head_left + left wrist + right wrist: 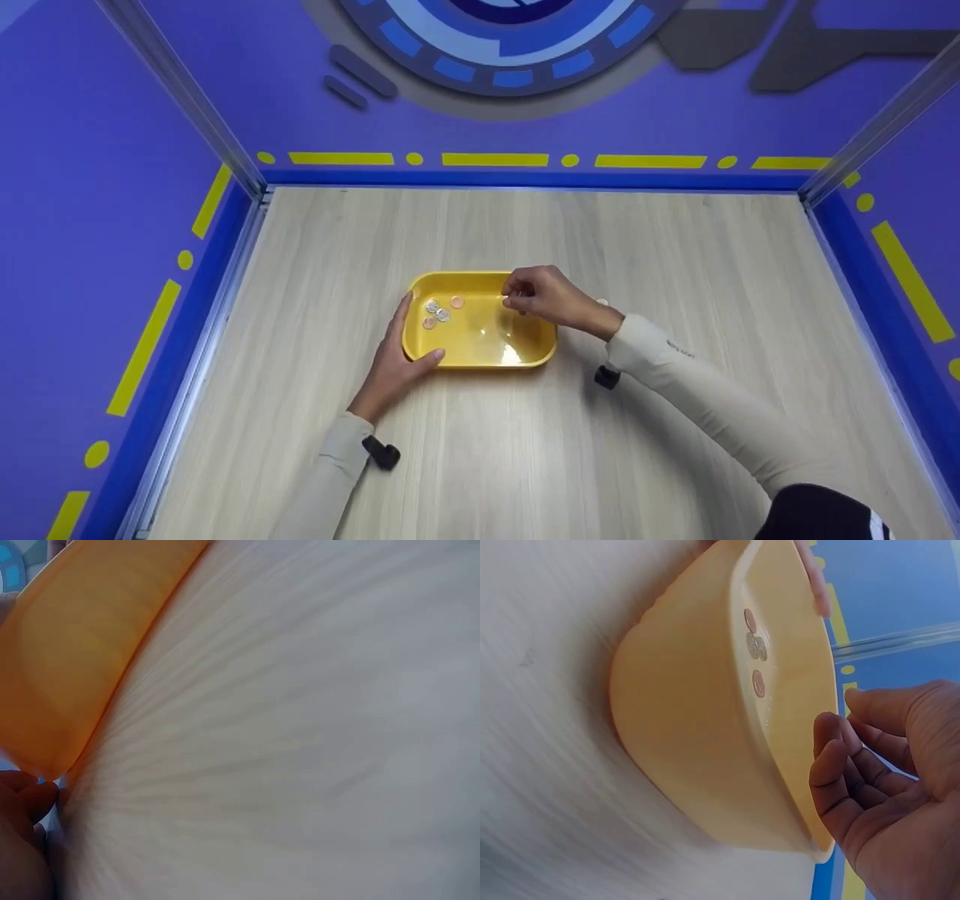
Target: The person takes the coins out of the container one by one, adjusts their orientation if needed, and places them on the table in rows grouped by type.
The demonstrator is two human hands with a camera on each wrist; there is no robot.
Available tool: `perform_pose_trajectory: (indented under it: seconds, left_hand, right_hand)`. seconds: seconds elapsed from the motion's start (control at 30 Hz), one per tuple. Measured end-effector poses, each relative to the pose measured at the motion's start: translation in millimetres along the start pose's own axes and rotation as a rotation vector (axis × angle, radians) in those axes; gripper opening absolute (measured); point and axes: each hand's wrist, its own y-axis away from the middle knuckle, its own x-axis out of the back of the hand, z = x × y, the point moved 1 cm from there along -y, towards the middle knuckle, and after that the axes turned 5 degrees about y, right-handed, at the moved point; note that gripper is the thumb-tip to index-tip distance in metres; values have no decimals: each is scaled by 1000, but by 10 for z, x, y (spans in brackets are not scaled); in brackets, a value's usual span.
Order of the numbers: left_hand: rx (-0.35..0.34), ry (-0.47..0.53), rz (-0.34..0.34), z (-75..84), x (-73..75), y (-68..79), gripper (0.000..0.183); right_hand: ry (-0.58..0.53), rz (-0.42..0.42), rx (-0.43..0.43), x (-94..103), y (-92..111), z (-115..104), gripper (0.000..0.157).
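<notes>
A yellow plastic tub point(480, 358) with rounded corners stands on the table. Several coins, some silver point(442, 316) and some copper point(457, 301), lie inside it toward the left. My left hand point(397, 358) holds the tub's left end, its thumb at the near rim and its fingers along the outer side. Over the right part of the tub is my right hand point(551, 296), fingers bent loosely inward. In the right wrist view, no coin shows between the thumb and fingers of the right hand point(896, 787).
A small pale round thing point(602, 301) lies on the wooden table point(480, 457), partly hidden behind the right wrist. Blue panels with yellow markings point(495, 160) close in the back and sides, joined by metal rails point(199, 97).
</notes>
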Motion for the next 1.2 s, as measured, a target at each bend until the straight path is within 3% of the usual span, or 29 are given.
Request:
perform_pose_trajectory:
  seconds: [0.33,0.7,1.2]
  left_hand:
    - [47,39,-1,37,-7,-16,116]
    - [6,-10,-11,31,7,-23,113]
    - [22,-13,-9,3,8,0,114]
  right_hand:
    - [97,-122,29,-98,-249,-41,20]
    - [191,-239,34,-239,-432,-69,24]
    - [255,-392,118,-456,-739,-200,22]
